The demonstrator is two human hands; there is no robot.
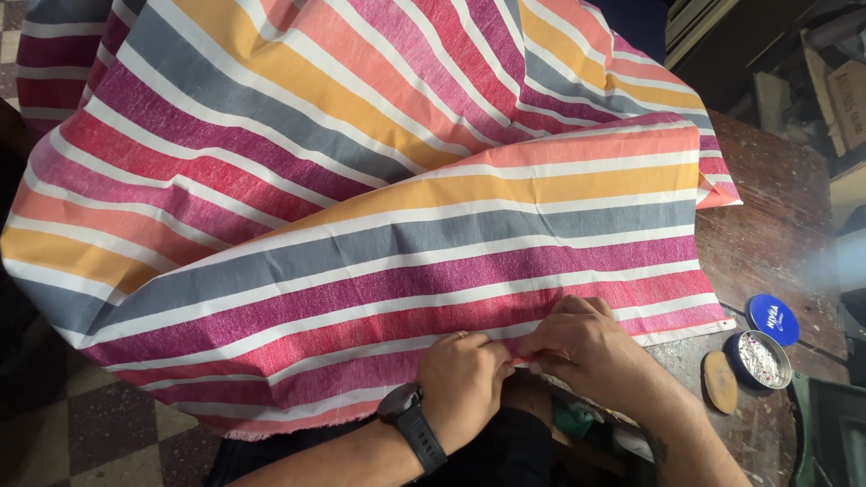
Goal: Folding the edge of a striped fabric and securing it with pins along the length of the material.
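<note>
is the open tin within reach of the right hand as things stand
Probably yes: the open tin sits on bare table just beside the right hand, nothing between them, though that hand is pinching the striped cloth.

Small tailoring workshop, striped cloth [361, 180] spread over a worn wooden worktop [776, 225], open tin of pins [760, 359] right of the cloth, checkered floor [99, 424] below

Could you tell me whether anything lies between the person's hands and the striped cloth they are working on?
Nothing visible does. The left hand and the right hand both rest directly on the striped cloth, pinching its near edge. The open tin and blue lid sit apart on the wooden table.
</note>
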